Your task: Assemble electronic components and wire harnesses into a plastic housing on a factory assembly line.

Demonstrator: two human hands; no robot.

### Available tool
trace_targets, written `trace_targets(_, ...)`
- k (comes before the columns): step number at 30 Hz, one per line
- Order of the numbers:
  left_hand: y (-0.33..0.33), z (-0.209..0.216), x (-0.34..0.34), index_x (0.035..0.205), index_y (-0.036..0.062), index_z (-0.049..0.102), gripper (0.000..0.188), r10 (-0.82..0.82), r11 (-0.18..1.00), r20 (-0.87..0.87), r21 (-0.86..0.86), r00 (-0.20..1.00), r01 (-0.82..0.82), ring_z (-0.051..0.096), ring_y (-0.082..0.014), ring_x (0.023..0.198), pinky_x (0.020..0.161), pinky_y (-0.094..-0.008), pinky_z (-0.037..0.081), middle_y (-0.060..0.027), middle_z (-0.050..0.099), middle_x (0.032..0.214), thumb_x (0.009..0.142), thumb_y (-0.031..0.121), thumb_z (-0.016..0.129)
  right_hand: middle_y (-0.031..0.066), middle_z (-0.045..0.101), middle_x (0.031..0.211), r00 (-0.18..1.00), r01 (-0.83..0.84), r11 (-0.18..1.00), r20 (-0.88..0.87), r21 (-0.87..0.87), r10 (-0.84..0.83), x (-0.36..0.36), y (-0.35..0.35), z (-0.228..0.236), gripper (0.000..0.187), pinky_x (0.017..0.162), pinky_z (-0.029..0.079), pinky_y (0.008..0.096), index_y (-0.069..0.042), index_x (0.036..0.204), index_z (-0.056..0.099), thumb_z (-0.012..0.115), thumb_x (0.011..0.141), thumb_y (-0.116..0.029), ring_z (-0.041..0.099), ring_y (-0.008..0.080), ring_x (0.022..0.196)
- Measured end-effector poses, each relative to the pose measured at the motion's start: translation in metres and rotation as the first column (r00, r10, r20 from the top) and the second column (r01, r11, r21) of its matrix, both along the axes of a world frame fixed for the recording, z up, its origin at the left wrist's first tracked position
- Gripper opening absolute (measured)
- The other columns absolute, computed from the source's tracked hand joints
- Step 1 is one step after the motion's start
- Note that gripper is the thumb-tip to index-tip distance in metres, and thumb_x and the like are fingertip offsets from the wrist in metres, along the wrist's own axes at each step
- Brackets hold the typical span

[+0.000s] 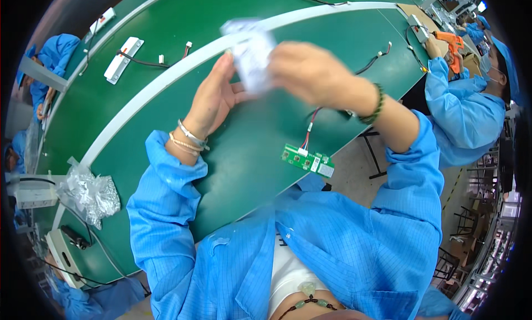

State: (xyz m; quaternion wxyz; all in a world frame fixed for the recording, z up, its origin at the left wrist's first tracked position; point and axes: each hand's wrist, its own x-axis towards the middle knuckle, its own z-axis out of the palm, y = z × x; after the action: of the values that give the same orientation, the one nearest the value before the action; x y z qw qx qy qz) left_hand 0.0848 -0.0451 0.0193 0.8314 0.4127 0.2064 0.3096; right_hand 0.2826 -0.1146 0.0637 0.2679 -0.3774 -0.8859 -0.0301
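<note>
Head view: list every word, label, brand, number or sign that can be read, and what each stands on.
White packet: markings too blurred to read.
Green circuit board: white labels, print too small to read.
White shirt: dark lettering, mostly hidden by the blue jacket; no whole word shows.

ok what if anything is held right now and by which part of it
A blurred white item: the left hand holds its left side; the right hand is at its right side, its exact grip too blurred to tell.
</note>
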Motion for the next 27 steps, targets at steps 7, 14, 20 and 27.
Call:
trace_targets(7,0.005,-0.018,-0.046,0.125,-0.001,0.038,0.05,0.071,0.984,-0.224,0.173,0.972,-0.032,0.056,-0.0153,0.095,0.083,-0.029,0.046,-0.0092,0.056,0.107,0.083,0.016,0.06,0.0134,0.057,0.092,0.999,0.011,0.968,-0.034,-0.251,-0.02,0.001,-0.023,-0.003,0.021,0.064,0.045,0.034,-0.003,0.087,0.054,0.059,0.081,-0.023,0.057,0.0283,0.076)
trace_targets(14,0.001,0.005,-0.088,0.124,-0.0055,0.04,0.066,0.39,0.738,-0.732,0.611,0.558,0.286,0.059,-0.0161,0.07,0.062,-0.0275,0.048,-0.011,0.061,0.085,0.078,0.036,0.064,0.0126,0.052,0.087,0.845,0.452,0.785,0.487,-0.425,-0.222,0.0,-0.131,0.002,0.065,0.059,0.046,0.034,-0.004,0.107,0.049,0.069,0.064,-0.047,0.056,0.0287,0.072)
trace_targets(20,-0.006,0.006,-0.081,0.119,-0.0009,0.046,0.054,0.698,0.28,-0.487,0.86,0.525,0.426,0.053,-0.0331,0.1,0.085,-0.0381,0.043,-0.0194,0.053,0.109,0.081,0.035,0.059,0.0126,0.05,0.1,0.885,0.455,0.718,0.173,-0.527,-0.433,-0.002,-0.155,-0.029,0.055,0.072,0.045,0.0321,-0.003,0.117,0.048,0.068,0.067,-0.017,0.055,0.0279,0.086)
trace_targets(27,-0.029,0.031,-0.035,0.128,0.0136,0.04,0.066,0.288,-0.053,-0.3,0.943,0.909,0.328,0.046,-0.0299,0.11,0.092,-0.0345,0.041,-0.0121,0.044,0.123,0.068,0.008,0.067,0.0087,0.054,0.087,0.974,0.005,0.642,-0.143,-0.766,-0.178,0.024,-0.086,0.036,0.04,0.069,0.04,0.0282,0.001,0.102,0.057,0.066,0.073,-0.025,0.05,0.0187,0.08)
